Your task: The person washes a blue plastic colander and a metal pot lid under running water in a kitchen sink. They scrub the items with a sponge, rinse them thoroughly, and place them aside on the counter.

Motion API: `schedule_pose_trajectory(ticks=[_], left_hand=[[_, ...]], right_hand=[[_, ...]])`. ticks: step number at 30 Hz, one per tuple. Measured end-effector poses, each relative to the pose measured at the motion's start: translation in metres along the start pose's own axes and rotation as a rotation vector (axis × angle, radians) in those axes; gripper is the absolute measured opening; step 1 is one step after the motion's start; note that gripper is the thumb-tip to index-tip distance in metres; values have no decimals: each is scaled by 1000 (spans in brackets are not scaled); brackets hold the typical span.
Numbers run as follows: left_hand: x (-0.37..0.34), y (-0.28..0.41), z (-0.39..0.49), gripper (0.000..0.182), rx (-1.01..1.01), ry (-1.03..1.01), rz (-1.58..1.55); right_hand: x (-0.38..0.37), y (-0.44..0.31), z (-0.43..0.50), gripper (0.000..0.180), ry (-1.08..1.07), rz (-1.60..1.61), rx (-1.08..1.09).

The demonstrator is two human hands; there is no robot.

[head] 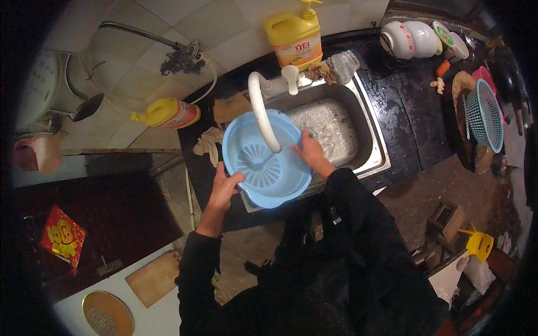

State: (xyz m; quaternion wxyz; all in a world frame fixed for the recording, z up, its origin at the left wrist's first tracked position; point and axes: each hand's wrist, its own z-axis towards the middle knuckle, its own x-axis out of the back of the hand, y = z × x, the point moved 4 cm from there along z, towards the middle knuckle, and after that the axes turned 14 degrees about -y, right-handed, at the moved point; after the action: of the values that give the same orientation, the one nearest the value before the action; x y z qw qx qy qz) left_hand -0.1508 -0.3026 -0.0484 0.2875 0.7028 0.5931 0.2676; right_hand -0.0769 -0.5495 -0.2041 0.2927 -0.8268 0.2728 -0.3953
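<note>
A blue plastic colander (pixel 265 164) with a slotted base is held over the left part of a metal sink (pixel 378 143), under a white curved faucet (pixel 261 113). My left hand (pixel 223 187) grips its lower left rim, thumb over the edge. My right hand (pixel 313 155) holds its right side, with the fingertips at the wall. No food shows inside the colander. Water, bright and rippled, lies in the sink basin to the right. The faucet's white lever (pixel 291 79) stands behind the spout.
A large yellow detergent bottle (pixel 294 42) stands behind the sink, a smaller yellow bottle (pixel 180 113) at left. A cloth (pixel 210 142) lies left of the colander. Stacked bowls (pixel 397 40), a carrot piece (pixel 443 68), ginger (pixel 438 85) and a teal basket (pixel 483 115) are on the right counter.
</note>
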Motion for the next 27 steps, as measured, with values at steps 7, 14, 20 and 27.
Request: schedule_pose_trajectory(ticks=[7, 14, 20, 27], left_hand=[[-37, -5, -1, 65, -350, 285, 493], [-83, 18, -22, 55, -734, 660, 779], [-121, 9, -18, 15, -1030, -63, 1154], [-81, 27, -5, 19, -1160, 132, 983]], right_hand=[[26, 31, -3, 50, -164, -4, 15], [67, 89, -12, 50, -137, -17, -27], [90, 93, -30, 44, -117, 41, -73], [78, 53, -28, 29, -95, 815, 89]])
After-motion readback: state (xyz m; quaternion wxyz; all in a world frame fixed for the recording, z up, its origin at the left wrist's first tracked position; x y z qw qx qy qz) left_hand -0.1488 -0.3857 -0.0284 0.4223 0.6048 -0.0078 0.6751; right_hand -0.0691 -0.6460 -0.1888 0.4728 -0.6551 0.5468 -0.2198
